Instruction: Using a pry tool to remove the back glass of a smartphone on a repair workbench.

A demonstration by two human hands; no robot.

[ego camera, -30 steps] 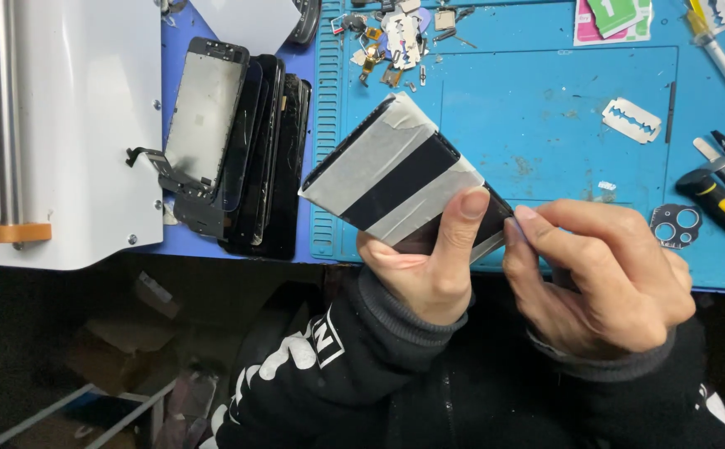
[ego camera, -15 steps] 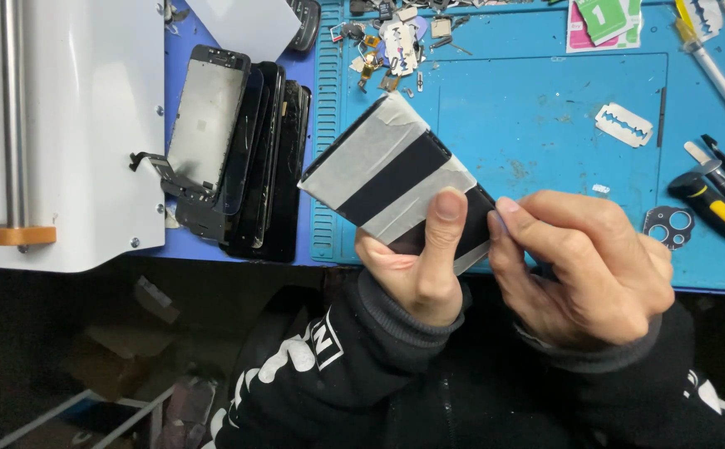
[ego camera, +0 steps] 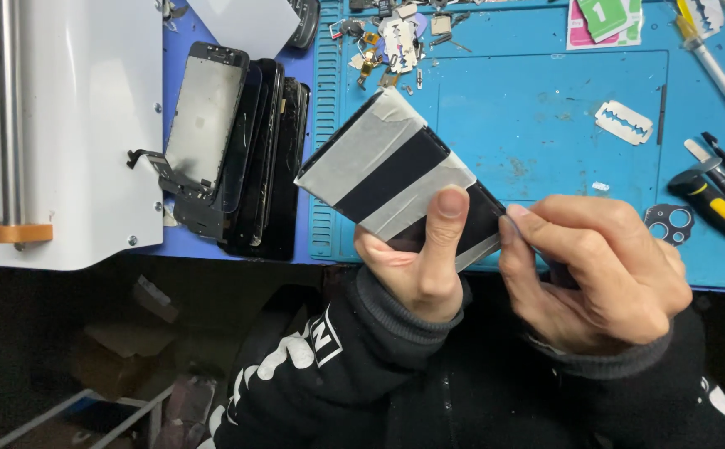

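Two hands: left hand (ego camera: 416, 266), right hand (ego camera: 599, 270) grip taped black phone (ego camera: 396, 170).

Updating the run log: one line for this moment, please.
left hand: grips flat black battery with grey tape bands | right hand: fingertips pinch its right edge | below: blue work mat | nearby: silver razor blade
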